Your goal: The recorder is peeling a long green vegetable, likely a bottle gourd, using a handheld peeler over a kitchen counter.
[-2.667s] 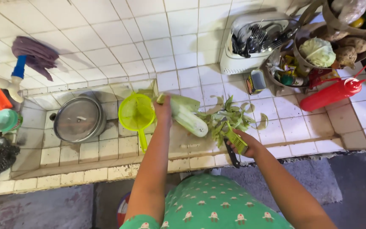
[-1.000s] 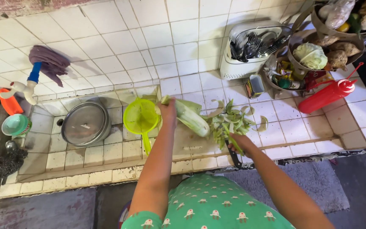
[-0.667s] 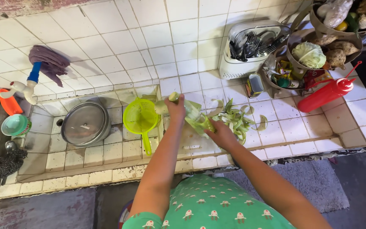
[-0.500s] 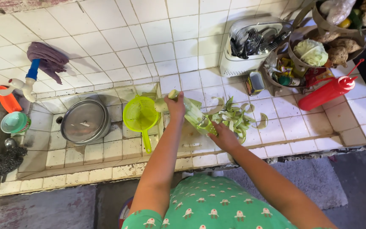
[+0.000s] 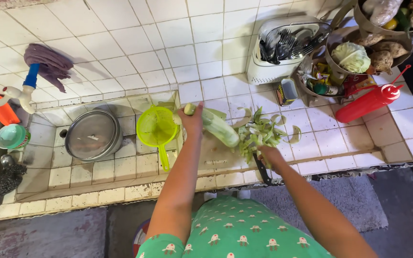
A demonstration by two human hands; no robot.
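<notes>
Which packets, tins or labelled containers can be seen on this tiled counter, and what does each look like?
Small tin: on the counter beside the white cutlery drainer; open, rectangular, dark with a yellowish label.
Squeeze bottle: lying at the right; red, with a thin nozzle.
Packets: in the lower basket; crumpled, colourful, too small to tell apart.

Tiled counter (image 5: 340, 129): gourd (image 5: 218, 128), peelings (image 5: 261, 134)
</notes>
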